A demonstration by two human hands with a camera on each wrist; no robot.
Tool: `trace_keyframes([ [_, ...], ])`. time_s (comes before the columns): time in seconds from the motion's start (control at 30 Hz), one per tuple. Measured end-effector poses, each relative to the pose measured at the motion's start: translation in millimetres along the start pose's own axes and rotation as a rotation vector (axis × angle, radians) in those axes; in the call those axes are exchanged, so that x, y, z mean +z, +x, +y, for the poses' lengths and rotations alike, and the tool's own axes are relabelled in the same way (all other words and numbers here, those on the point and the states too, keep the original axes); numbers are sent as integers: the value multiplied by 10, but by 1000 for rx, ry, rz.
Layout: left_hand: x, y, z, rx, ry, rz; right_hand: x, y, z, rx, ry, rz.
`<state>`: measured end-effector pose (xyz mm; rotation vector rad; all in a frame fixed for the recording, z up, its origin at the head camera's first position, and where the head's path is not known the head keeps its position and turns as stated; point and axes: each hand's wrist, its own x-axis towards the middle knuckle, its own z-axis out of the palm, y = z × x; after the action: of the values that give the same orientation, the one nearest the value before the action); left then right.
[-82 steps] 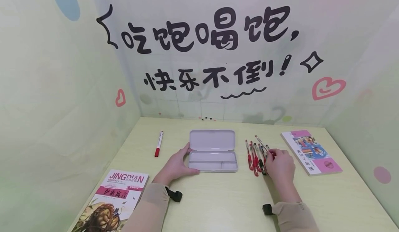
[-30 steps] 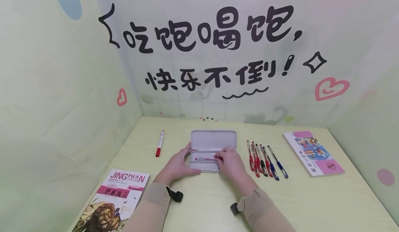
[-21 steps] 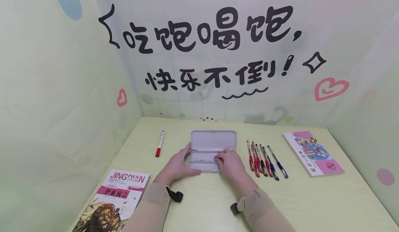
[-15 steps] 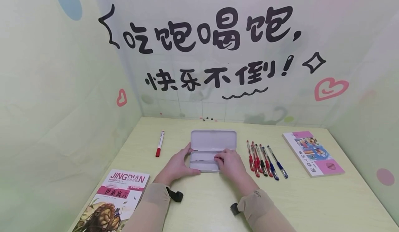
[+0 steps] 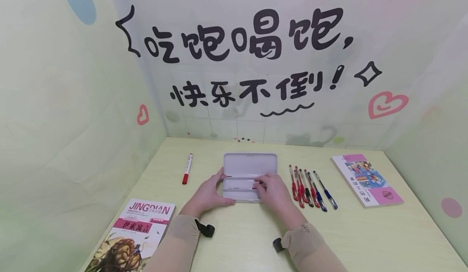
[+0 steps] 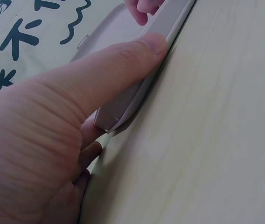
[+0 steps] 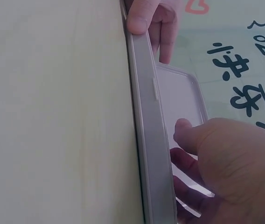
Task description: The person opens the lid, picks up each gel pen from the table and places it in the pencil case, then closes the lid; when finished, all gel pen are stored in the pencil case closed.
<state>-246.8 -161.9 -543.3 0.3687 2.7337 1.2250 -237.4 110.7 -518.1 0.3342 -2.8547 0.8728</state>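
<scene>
Right hand [image 5: 272, 188] has moved from pens [image 5: 312, 192] to case [image 5: 245, 196].
Fingers [image 7: 188, 163] apart; left hand [image 5: 209, 194] clamps it; snagging the lid [image 5: 250, 164], I could drag it.

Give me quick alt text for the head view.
The left hand holds an open case while the right hand reaches into it. Pens lie right of it, a marker left, with a book farther left, another farther right.

beige sleeves [image 5: 175, 239] carry small black fittings [image 5: 206, 229] at the wrists.

Pale wood table [image 5: 234, 235], light walls [image 5: 73, 113], black lettering [image 5: 254, 91]
</scene>
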Motion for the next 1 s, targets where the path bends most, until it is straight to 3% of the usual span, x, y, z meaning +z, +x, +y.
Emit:
trace_keyframes([
  [0.2,4,4,-9,14,3,2,-132,-28,134,49,45,67],
  [0.67,12,4,-9,1,-9,6,-474,-176,698,164,77,218],
  [1.0,14,6,-12,8,-4,6,-679,-296,942,298,72,227],
])
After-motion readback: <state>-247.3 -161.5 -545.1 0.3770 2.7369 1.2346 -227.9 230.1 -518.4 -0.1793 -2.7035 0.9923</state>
